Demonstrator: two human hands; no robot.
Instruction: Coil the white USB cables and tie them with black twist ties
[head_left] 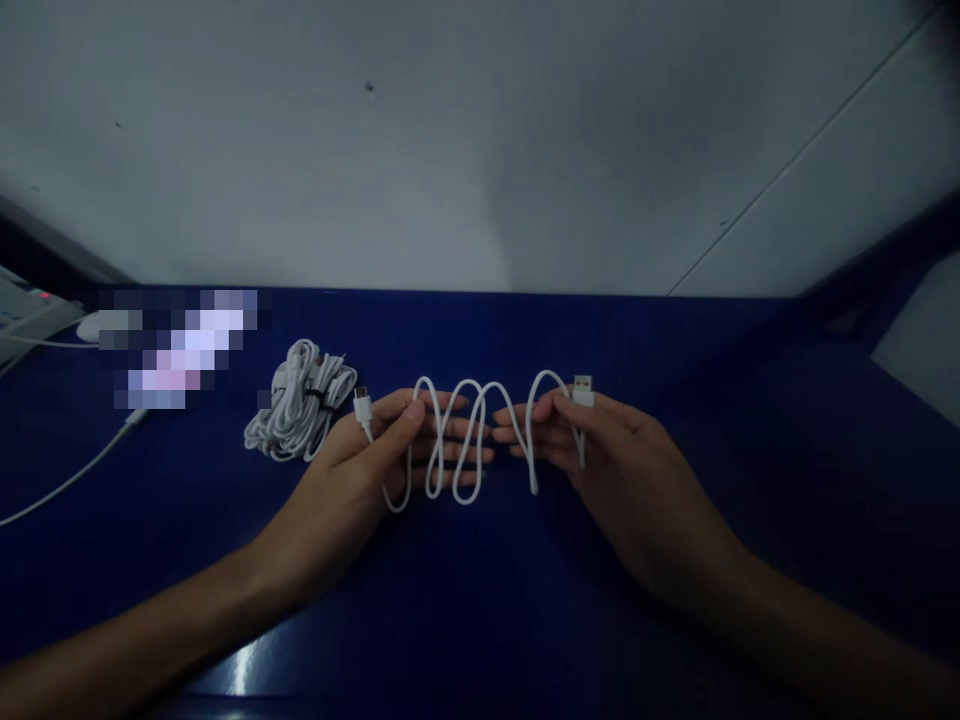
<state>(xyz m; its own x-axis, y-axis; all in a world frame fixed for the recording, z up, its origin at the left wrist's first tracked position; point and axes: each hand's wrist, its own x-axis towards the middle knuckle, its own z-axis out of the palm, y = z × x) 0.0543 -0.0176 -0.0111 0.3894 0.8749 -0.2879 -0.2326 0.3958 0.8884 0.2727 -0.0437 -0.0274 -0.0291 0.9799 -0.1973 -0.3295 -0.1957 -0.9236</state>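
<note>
Your left grip (356, 468) is closed lightly on a white cable (479, 455), the thumb pressing one bend of it against the fingers, which spread out beneath the loops. Your right grip (630, 450) pinches the same cable near its other end, between thumb and forefinger. The cable runs between your two hands in loose zigzag bends, over the blue worktop (480, 620). Its slim plug (363, 406) stands up beside your left thumb, metal tip upward; the wider USB plug (583, 392) points up just beyond your right thumb. Your fingertips face each other, close together at the middle.

Just beyond your left hand lies a heap of coiled white cables (300, 410), with a dark tie around part of it. Farther left, another white cord (75, 478) runs to a bright, pixelated patch that you cannot make out. A pale wall (375, 190) rises behind the worktop.
</note>
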